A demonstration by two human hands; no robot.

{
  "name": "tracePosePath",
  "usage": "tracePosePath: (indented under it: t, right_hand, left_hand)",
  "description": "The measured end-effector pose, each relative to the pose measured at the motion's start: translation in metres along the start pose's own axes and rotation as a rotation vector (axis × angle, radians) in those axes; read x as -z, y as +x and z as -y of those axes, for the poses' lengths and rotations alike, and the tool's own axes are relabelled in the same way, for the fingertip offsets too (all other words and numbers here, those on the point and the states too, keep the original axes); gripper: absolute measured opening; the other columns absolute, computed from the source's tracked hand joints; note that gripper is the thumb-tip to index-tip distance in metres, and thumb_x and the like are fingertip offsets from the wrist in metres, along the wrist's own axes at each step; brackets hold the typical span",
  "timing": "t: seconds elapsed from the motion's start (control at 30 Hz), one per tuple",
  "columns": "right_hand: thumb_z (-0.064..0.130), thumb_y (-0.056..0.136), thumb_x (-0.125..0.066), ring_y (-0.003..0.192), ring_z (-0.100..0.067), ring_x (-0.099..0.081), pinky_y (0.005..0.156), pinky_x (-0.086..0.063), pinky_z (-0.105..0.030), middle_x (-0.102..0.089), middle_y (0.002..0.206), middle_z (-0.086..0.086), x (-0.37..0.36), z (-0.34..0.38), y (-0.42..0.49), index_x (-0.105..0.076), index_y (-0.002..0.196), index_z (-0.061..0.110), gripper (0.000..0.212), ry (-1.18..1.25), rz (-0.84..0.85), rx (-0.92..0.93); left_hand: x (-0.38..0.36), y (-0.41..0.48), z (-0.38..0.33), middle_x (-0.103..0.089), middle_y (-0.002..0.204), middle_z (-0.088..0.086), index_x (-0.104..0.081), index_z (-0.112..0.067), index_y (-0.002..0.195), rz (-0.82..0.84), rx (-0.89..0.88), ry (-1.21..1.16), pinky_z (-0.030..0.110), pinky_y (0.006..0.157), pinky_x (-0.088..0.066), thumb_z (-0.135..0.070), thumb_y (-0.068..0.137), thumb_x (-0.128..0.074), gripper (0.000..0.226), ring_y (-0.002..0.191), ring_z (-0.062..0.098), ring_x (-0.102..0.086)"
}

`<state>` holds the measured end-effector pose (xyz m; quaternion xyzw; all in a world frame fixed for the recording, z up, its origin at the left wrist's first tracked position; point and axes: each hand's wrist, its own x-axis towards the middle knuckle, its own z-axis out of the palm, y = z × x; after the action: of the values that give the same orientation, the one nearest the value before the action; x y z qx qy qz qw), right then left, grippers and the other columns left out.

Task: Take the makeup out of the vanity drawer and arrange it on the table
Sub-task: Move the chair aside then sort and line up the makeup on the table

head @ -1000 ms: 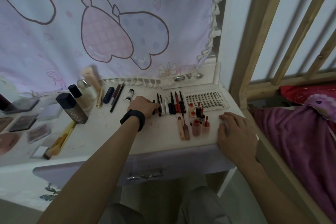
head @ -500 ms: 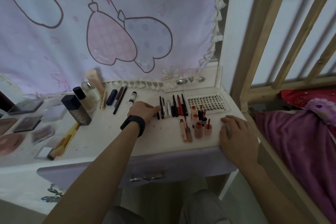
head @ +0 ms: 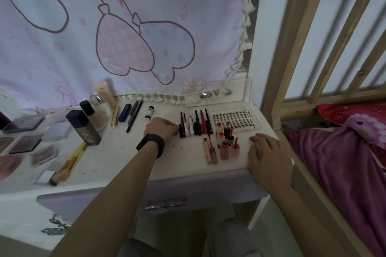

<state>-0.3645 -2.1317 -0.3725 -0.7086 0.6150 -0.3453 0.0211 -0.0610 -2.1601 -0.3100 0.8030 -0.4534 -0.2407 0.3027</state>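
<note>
On the white vanity table point(head: 117, 165) a row of pencils and liners point(head: 196, 124) lies side by side. My left hand point(head: 161, 129), with a black wristband, has its fingers curled at the row's left end and pinches the leftmost black pencil point(head: 180, 131). My right hand point(head: 269, 158) rests palm down on the table's right front corner, its fingers bent over a slim grey stick point(head: 258, 149). Lip tubes point(head: 224, 150) stand between my hands, and a lash tray point(head: 236, 120) lies behind them. The lavender drawer point(head: 100, 198) is closed.
Foundation bottles point(head: 83, 129) and tubes stand at the back left. Palettes point(head: 25, 142) and yellow brushes point(head: 69, 165) lie further left. A printed cloth point(head: 125, 27) hangs behind the table. A wooden bed frame point(head: 292, 48) and purple blanket point(head: 344, 162) are close on the right.
The view has tilted a little. My left hand stays at the row's left end, settling the black pencil in line with the others. My right hand has not moved.
</note>
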Motion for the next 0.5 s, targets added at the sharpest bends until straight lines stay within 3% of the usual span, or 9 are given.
tracePosePath:
  t: [0.2, 0.37, 0.5]
  right_hand:
    - [0.038, 0.092, -0.037, 0.116, -0.026, -0.057, 0.102, -0.046, -0.048, -0.067, 0.125, -0.004, 0.0, -0.003, -0.001, -0.07, 0.118, 0.014, 0.047, -0.013, 0.021, 0.013]
    - [0.024, 0.098, -0.051, 0.124, -0.024, -0.052, 0.11, -0.037, -0.041, -0.063, 0.133, -0.004, 0.007, -0.003, 0.002, -0.068, 0.124, 0.014, 0.033, 0.032, 0.093, 0.015]
    - [0.017, 0.096, -0.056, 0.119, -0.023, -0.054, 0.102, -0.039, -0.035, -0.063, 0.125, -0.005, 0.025, 0.013, -0.014, -0.068, 0.119, 0.013, 0.027, 0.205, -0.036, 0.006]
  left_hand:
    - [0.004, -0.006, 0.003, -0.074, 0.102, 0.002, -0.077, -0.023, 0.102, 0.023, -0.04, 0.004, 0.028, 0.077, -0.055, -0.034, 0.09, -0.069, 0.019, 0.086, 0.02, -0.066]
    - [0.011, -0.028, 0.015, -0.071, 0.115, -0.003, -0.072, -0.028, 0.115, -0.012, -0.214, 0.249, 0.028, 0.081, -0.05, -0.035, 0.097, -0.056, 0.025, 0.099, 0.018, -0.064]
    - [0.023, -0.043, 0.04, -0.065, 0.119, 0.0, -0.069, -0.032, 0.116, -0.073, -0.278, 0.338, 0.035, 0.089, -0.053, -0.035, 0.099, -0.052, 0.025, 0.101, 0.019, -0.062]
